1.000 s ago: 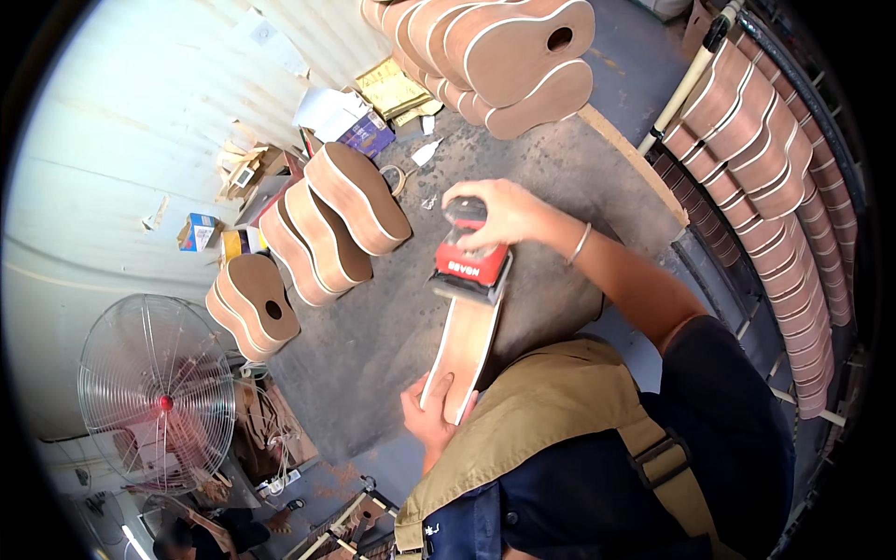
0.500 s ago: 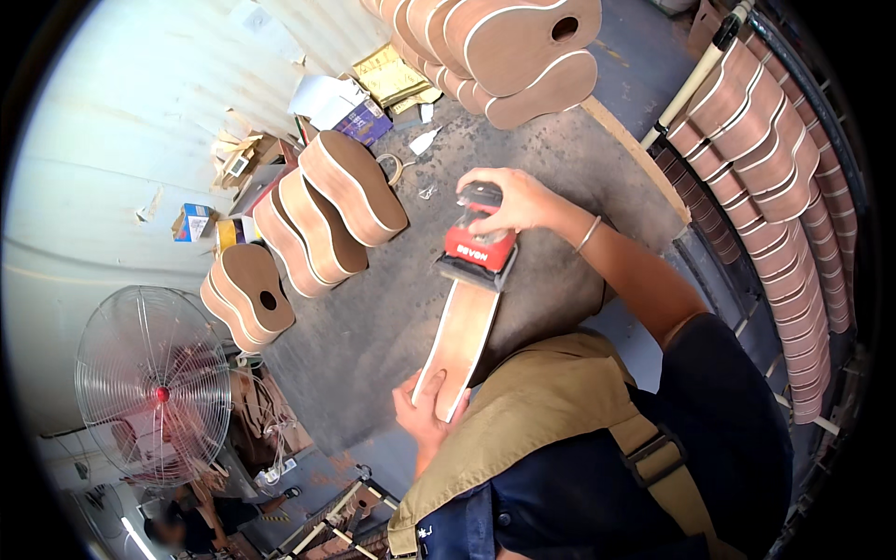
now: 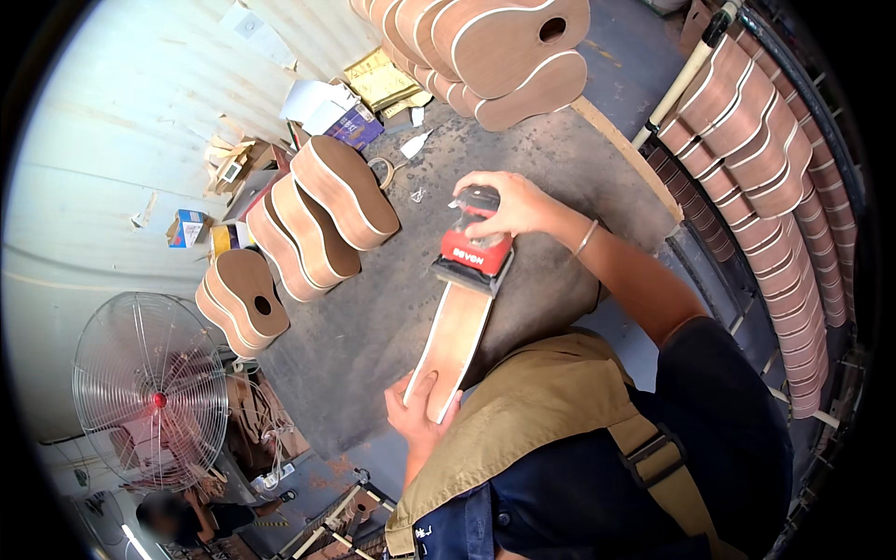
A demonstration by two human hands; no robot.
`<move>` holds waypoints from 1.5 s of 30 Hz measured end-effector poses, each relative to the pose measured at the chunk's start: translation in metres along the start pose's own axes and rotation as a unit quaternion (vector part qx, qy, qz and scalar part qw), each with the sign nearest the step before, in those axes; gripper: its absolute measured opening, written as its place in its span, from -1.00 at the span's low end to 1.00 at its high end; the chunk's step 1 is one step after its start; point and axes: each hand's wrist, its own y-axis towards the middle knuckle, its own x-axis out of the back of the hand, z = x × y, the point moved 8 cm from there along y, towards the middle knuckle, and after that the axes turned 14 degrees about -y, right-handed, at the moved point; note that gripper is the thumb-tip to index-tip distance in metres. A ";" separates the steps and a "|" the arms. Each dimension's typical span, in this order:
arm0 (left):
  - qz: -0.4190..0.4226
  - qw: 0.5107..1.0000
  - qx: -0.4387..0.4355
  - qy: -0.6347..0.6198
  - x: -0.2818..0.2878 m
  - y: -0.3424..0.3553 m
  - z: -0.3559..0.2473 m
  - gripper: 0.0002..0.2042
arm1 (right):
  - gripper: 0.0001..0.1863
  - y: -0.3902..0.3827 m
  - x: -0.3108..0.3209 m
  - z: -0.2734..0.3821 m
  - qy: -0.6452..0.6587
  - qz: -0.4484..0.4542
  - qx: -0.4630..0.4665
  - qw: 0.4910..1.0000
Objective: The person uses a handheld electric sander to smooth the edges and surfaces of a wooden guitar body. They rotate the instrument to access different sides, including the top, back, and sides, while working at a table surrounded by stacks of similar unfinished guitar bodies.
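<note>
My right hand (image 3: 509,201) is wrapped over the top of a red and black electric sander (image 3: 474,254). The sander's dark pad rests on the far part of the upturned side of a small guitar body (image 3: 453,336). That side is a light reddish-brown wood strip with white binding along both edges. At its near end, my left hand (image 3: 420,415) grips the body, thumb on the wood and fingers around the edge. The rest of this body, lower down, is mostly hidden by the steep angle and my apron (image 3: 523,411).
Finished-shape guitar bodies (image 3: 322,210) lie at the left of the dark worktable (image 3: 345,373), with more stacked (image 3: 504,56) at the far edge. A wire-caged fan (image 3: 149,392) stands left. A rack of bodies (image 3: 756,149) is on the right. Another person (image 3: 201,518) is at lower left.
The view has shifted slightly, moving the surroundings a little leftward. The sander and both hands keep nearly the same places on the guitar body.
</note>
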 end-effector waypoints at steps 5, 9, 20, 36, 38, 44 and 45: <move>-0.005 1.000 0.010 -0.008 0.000 0.004 -0.005 -0.44 | -0.30 -0.003 0.005 -0.005 -0.013 -0.005 -0.025 1.000; 0.013 1.000 -0.005 0.008 -0.003 0.013 -0.012 -0.45 | -0.23 -0.022 0.000 0.050 -0.153 -0.077 0.081 0.982; 0.012 0.999 -0.026 -0.018 0.003 0.014 -0.014 -0.48 | -0.29 0.009 -0.015 -0.065 0.066 0.042 -0.082 0.994; 0.046 0.998 0.013 0.047 -0.039 0.100 -0.068 -0.58 | -0.33 0.001 0.001 0.083 -0.250 -0.170 0.075 0.950; 0.046 0.998 0.016 0.042 -0.037 0.099 -0.068 -0.58 | -0.30 0.010 0.006 0.071 -0.254 -0.205 0.093 0.941; 0.060 0.997 0.021 0.050 -0.036 0.092 -0.062 -0.58 | -0.28 -0.002 -0.004 0.079 -0.250 -0.148 0.080 0.953; 0.061 0.997 0.016 0.050 -0.036 0.092 -0.062 -0.58 | -0.28 -0.002 -0.002 0.075 -0.246 -0.150 0.084 0.954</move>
